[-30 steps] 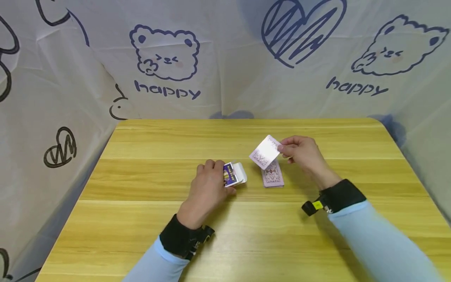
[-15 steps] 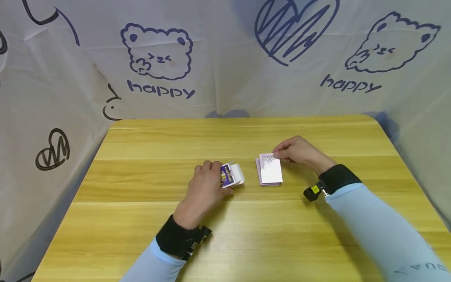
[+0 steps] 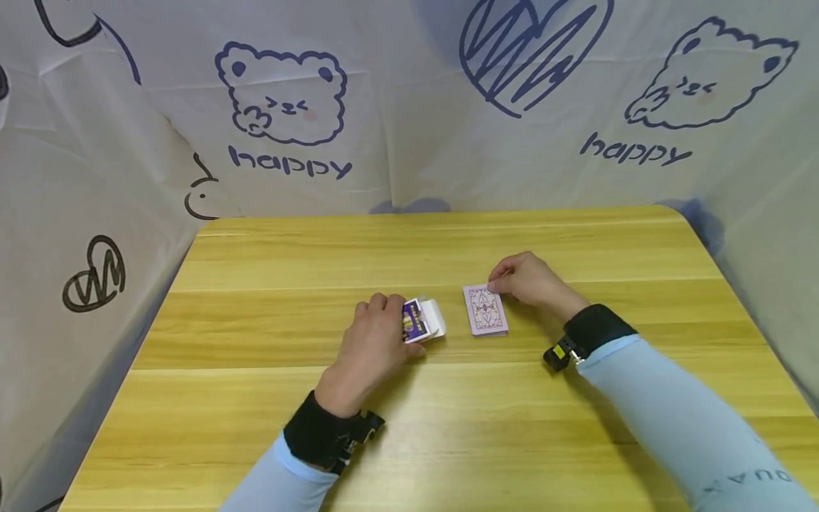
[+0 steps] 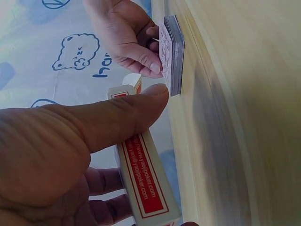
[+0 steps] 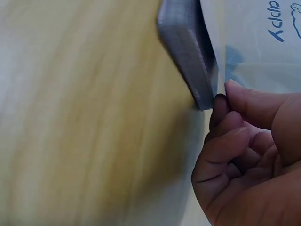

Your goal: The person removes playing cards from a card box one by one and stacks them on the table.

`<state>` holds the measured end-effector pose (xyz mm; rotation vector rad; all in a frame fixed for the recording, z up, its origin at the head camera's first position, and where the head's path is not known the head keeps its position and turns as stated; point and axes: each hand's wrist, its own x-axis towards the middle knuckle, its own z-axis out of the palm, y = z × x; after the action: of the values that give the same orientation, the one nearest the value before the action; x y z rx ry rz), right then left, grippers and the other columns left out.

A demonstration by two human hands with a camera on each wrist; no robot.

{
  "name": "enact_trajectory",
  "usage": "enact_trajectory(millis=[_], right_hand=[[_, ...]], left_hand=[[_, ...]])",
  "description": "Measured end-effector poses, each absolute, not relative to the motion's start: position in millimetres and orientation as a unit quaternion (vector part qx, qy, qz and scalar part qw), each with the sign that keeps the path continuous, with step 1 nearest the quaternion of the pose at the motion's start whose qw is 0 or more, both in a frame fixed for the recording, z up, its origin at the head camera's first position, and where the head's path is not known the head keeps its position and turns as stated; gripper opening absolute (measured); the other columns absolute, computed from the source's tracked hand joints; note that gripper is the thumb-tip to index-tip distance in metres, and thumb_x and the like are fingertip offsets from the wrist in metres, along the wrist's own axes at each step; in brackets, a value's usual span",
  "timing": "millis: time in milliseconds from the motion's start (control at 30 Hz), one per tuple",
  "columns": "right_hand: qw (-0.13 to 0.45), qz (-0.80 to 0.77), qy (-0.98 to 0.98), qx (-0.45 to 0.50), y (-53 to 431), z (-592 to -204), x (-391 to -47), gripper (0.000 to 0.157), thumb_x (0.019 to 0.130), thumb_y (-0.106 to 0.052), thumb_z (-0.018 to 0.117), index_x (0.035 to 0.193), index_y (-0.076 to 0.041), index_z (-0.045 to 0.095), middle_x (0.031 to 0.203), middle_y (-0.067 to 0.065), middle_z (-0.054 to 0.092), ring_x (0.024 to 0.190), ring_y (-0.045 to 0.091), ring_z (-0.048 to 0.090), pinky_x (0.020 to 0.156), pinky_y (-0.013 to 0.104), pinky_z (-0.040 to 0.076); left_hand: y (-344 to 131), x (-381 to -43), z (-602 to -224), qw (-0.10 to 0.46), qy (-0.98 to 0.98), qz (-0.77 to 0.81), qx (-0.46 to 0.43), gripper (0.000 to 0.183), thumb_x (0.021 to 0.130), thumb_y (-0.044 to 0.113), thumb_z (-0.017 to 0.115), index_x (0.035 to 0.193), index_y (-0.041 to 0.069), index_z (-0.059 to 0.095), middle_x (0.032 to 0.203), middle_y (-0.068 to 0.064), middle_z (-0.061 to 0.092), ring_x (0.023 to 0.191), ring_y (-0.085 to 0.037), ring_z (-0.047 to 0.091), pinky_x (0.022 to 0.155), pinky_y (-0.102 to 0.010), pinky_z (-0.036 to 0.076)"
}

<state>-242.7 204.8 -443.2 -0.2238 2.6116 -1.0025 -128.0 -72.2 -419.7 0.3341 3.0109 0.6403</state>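
Note:
A deck of playing cards lies on the table, its patterned purple-white back facing up. My right hand is at its far right corner. In the right wrist view, its thumb and forefinger pinch the corner of a playing card that stands slightly apart from the stack. To the left, my left hand grips a card box, purple and white with its white end flap standing out. The left wrist view shows the box's red side with white print, thumb on one side and fingers on the other.
The wooden table has a rounded far corner on the right. Behind it hangs a white cloth printed with bears, hearts and lettering; similar cloth lines the left side. A black band with a small camera is on the right wrist.
My right hand brought a tilted, shiny card down and level over the deck, moving slightly left. The deck's patterned back now shows on top. My left hand keeps its grip on the box.

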Motion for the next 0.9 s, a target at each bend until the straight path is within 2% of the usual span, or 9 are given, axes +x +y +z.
enact_trajectory(millis=[267, 500, 900], right_hand=[[0.14, -0.321, 0.933, -0.087, 203.7, -446.4, -239.6, 0.017, 0.09, -0.023, 0.067, 0.095, -0.007, 0.067, 0.089, 0.009, 0.061, 0.078, 0.024, 0.05, 0.064, 0.032, 0.039], [0.141, -0.329, 0.93, -0.081, 203.2, -445.2, -237.0, 0.018, 0.09, -0.024, 0.067, 0.094, -0.007, 0.067, 0.083, 0.009, 0.061, 0.063, 0.02, 0.052, 0.052, 0.03, 0.041], [0.151, -0.339, 0.926, -0.071, 204.5, -446.1, -237.0, 0.021, 0.091, -0.028, 0.066, 0.096, -0.008, 0.067, 0.089, 0.009, 0.063, 0.068, 0.02, 0.053, 0.055, 0.029, 0.047]], left_hand=[[-71.8, -127.1, -418.2, 0.029, 0.972, 0.205, 0.111, 0.08, 0.068, 0.039, 0.087, 0.128, 0.002, 0.05, 0.115, -0.017, 0.054, 0.096, -0.03, 0.047, 0.069, -0.042, 0.051], [-70.7, -128.1, -417.9, 0.035, 0.973, 0.205, 0.102, 0.081, 0.067, 0.039, 0.087, 0.13, 0.003, 0.05, 0.116, -0.016, 0.054, 0.098, -0.03, 0.048, 0.072, -0.044, 0.052], [-71.8, -128.1, -419.6, 0.036, 0.973, 0.203, 0.104, 0.08, 0.068, 0.039, 0.086, 0.13, 0.003, 0.05, 0.116, -0.016, 0.054, 0.097, -0.029, 0.048, 0.071, -0.042, 0.052]])
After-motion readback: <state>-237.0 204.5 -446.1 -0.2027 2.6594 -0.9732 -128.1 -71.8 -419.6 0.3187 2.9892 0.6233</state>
